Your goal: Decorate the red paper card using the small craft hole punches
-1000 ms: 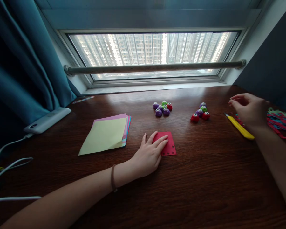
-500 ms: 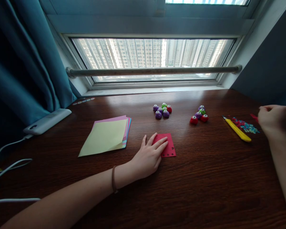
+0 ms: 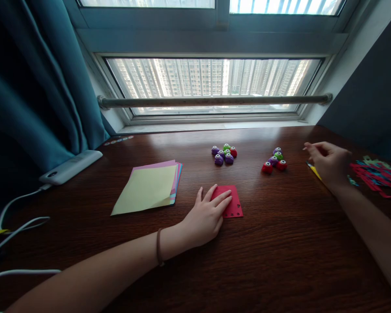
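My left hand point(image 3: 206, 217) lies flat with fingers spread on a red sheet of paper point(image 3: 236, 204), pressing it to the table. Small star and heart shapes are punched out along the sheet's lower right edges. Over to the right, my right hand point(image 3: 329, 163) hovers with its thumb and fingers drawn together; whether anything is between them I cannot make out. Beneath it, a yellow craft knife point(image 3: 314, 171) is mostly hidden, and so are small punched paper bits point(image 3: 352, 181). Beyond the wrist lies a heap of red, blue and green paper strips point(image 3: 378, 174).
A stack of coloured paper point(image 3: 146, 189), pale yellow on top, lies left of my left hand. Two clusters of small punches stand behind: one group point(image 3: 224, 154) in the middle, another point(image 3: 274, 161) further right. A white power bank point(image 3: 71, 166) with a cable sits by the curtain point(image 3: 81, 87).
My right hand has moved left from the strips to above the craft knife, and the red strip at its fingers no longer shows. My left hand stays on the red paper. The view has shifted slightly.
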Demonstrator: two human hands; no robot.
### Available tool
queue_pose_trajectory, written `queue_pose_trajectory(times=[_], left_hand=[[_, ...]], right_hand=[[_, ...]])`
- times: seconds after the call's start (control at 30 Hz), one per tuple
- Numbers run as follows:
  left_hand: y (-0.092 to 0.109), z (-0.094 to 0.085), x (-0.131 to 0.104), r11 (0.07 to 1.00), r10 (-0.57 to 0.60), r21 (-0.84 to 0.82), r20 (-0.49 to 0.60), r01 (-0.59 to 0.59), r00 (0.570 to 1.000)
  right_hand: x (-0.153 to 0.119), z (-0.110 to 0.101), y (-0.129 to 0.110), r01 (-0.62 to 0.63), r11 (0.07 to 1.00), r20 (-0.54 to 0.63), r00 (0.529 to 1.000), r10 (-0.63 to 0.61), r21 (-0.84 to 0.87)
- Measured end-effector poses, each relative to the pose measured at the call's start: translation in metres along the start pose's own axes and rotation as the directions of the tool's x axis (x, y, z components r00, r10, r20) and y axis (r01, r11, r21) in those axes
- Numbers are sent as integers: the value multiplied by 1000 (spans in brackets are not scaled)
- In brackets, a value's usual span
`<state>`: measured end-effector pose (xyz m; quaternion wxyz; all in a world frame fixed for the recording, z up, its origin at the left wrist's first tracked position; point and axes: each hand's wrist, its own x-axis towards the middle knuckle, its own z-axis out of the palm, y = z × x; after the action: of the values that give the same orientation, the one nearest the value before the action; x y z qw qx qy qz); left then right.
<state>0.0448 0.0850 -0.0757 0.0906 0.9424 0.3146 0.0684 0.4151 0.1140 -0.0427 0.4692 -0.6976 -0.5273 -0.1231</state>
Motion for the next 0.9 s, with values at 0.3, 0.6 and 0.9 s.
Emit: queue_pose_trajectory(times=[0.3,0.6,0.9], left_hand=[[0,1,0,996,-56,-80,-79,50,995],[-2,7,1,990,-143,-24,-108,141,984],[-5,10,5,985,-171,-41,-87,168,981]], right_hand=[[-42,114,-102,469,827,444,698,-562,309],[-45,139,-105,513,833,441,711,-547,206],[-86,56,-105,-64,877,558,793,-244,475]])
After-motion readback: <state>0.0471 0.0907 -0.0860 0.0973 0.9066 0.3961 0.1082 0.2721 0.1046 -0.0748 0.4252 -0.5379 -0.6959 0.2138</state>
